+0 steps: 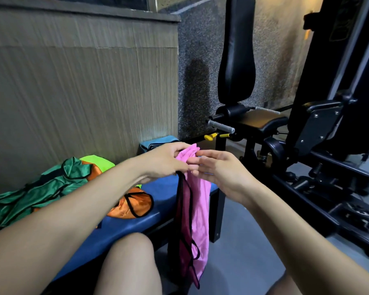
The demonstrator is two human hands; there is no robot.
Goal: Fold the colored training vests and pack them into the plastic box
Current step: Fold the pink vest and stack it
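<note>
Two hands hold up one pink vest (197, 201) over the blue counter (158, 188): left hand (168, 161) fingers pinch its top, right hand (216, 167) fingers apparently touch it, loosely spread. Thin, limp, likely slippery; best gripped at the black-trimmed shoulders.

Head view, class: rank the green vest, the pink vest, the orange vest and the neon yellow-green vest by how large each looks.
1. Crumpled shiny green vest.
2. Pink vest with black trim, hanging from the left hand.
3. Shiny orange vest, partly hidden by an arm.
4. Neon yellow-green vest, mostly buried.
Green lies nearer the camera, so first and second are unsure.
</note>
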